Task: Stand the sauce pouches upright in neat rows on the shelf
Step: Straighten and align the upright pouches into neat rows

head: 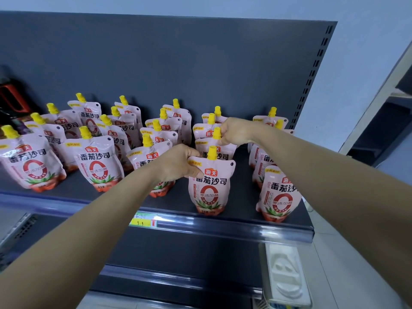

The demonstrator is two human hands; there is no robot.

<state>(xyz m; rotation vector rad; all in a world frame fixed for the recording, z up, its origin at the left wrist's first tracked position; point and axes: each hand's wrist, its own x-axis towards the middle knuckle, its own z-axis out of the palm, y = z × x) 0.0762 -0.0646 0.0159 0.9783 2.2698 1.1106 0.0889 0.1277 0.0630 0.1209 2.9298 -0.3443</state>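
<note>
Pouches [100,166] seem soft, light; left hand [178,162] pinches front pouch [209,188] top corner, right hand [234,131] grips rear pouch [223,154] near spout [216,132].

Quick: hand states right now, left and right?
Left hand: closed, gripping the top corner of the front pink yellow-capped sauce pouch.
Right hand: closed, pinching the top of the pink pouch directly behind.

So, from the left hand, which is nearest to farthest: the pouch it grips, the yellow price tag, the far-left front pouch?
1. Gripped pouch, touching the left hand.
2. Yellow price tag, below on the shelf edge.
3. Far-left front pouch, at the left end.
</note>
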